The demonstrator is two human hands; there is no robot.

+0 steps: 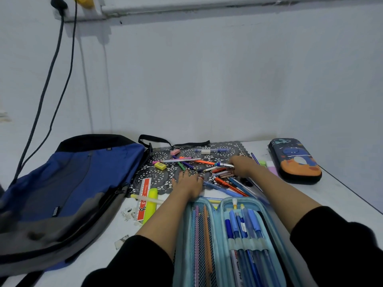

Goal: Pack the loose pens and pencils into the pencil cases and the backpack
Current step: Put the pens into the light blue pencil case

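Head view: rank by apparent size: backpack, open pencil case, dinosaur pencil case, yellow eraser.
1. backpack, cut off at the frame edge
2. open pencil case, nearest the camera and cropped, so its lead over the next is unsure
3. dinosaur pencil case
4. yellow eraser

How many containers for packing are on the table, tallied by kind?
Backpack: 1
Pencil cases: 2 (open blue case, shut dinosaur case)
Total: 3

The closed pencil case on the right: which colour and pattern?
The closed pencil case is navy with a blue dinosaur and orange patches; head view.
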